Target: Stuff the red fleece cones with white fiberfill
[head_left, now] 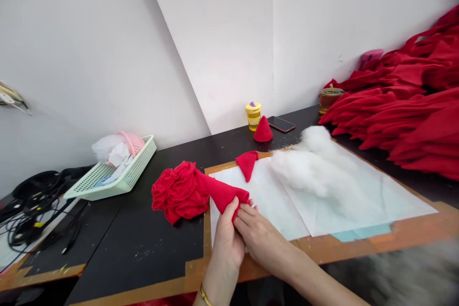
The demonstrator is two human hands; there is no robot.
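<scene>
We have the cone [223,192] gripped in both hands over the left edge of the paper [267,208], its tip pointing away and to the left. Our left hand [227,236] pinches it, thumb on top; our right hand [256,229] holds the wide end, though some fingertips are hidden and we cannot tell whether any reach inside. If those fingers press or twist too hard, we could stretch the cloth; if the thumb slackens, the cone could turn in our hold.

Just left of the paper sits the pile [177,191]. The tip overlaps it in our view, so a careless swing might drag pieces loose. The flat cone [247,165], at the paper's far edge, could be nudged off by a stray hand. The fluff [315,172] spreads over the paper's right part; being light, it could cling to our fingers or pick up the crumbs [286,147] near the far edge.

Beyond that edge, the standing cone [263,130] is close to the cup [253,117], and a bump might topple both. Right of the paper, the heap [412,105] rises high and could slide over the fluff.
</scene>
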